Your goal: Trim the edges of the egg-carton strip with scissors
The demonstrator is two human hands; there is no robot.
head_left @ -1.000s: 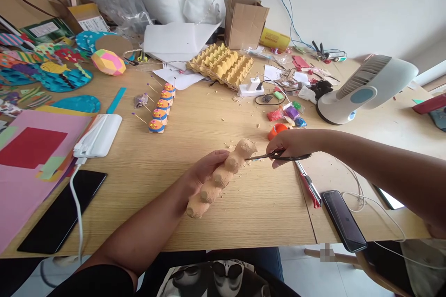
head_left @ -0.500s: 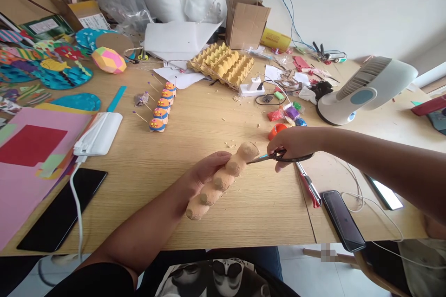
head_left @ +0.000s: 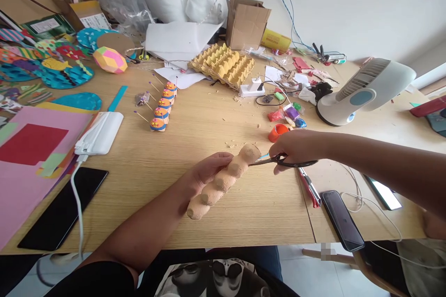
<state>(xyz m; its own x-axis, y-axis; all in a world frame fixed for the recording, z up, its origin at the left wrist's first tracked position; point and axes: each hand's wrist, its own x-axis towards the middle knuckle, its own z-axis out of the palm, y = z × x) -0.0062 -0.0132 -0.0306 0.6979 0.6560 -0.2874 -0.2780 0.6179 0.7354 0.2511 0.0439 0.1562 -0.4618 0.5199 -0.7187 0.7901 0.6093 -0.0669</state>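
My left hand (head_left: 206, 170) is closed round the middle of a bumpy strip of beige egg-carton cups (head_left: 223, 181), held above the wooden table (head_left: 195, 130). My right hand (head_left: 293, 148) grips black-handled scissors (head_left: 278, 161). Their blades meet the strip's far end, at its right edge. Small carton scraps lie on the table around both hands.
A painted carton caterpillar (head_left: 162, 106) stands left of centre, a yellow egg tray (head_left: 223, 63) and a cardboard box (head_left: 245, 22) behind it. A white fan (head_left: 365, 89), clay packets (head_left: 289, 113), a red knife (head_left: 309, 187), two phones (head_left: 343, 219) (head_left: 62, 208) and coloured paper (head_left: 31, 148) surround the hands.
The strip and the scissors have shifted slightly right and down; the blades stay at the strip's far end. The view has drifted a little.
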